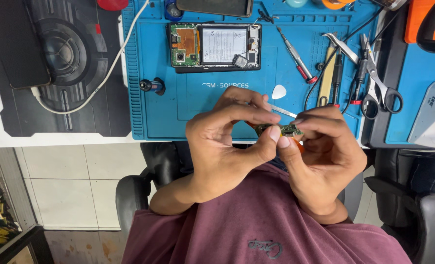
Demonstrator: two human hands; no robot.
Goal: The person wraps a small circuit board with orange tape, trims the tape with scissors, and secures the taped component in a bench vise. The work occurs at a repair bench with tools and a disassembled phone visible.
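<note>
— So, what do the person's hands hold?
— Both pinch a small green circuit board (281, 130): the left hand (227, 142) clamps its near end between thumb and forefinger, the right hand (325, 151) grips the other end, with slim metal tweezers (282, 111) poking out above the fingers.
— And beyond them?
— Just past the knuckles lies a white teardrop pick (278, 91) on the blue silicone work mat (168, 112); farther out sits an opened black smartphone (215, 46), and silver scissors (381, 83) lie off beyond the right hand.

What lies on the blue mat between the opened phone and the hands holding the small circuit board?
In the head view, only a white guitar-pick-shaped pry tool lies between the opened phone and the hands; otherwise bare blue mat.
</note>
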